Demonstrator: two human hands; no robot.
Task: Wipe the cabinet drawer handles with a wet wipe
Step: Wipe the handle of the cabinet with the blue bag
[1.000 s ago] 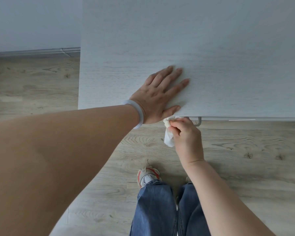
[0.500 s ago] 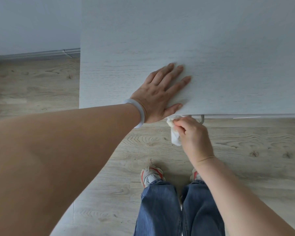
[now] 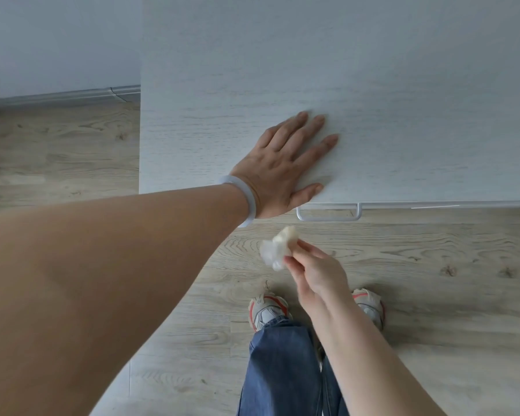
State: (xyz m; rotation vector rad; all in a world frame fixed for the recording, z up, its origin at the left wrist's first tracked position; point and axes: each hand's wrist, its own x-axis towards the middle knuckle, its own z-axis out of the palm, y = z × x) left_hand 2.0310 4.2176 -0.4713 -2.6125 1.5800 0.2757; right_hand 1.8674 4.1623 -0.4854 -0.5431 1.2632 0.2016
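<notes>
The cabinet (image 3: 373,85) is seen from above: a pale grey-white top with faint wood grain, its front edge running across the view above the floor. One drawer handle (image 3: 329,212) is visible, a thin white metal bar with rounded corners, projecting from the front edge just below the top; nothing touches it. The wet wipe (image 3: 276,247) is a small crumpled white wad, held clear of the handle, below and to its left, above the floor.

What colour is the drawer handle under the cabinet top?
White, a thin metal-looking bar, drawer handle, seen in the head view.
</notes>
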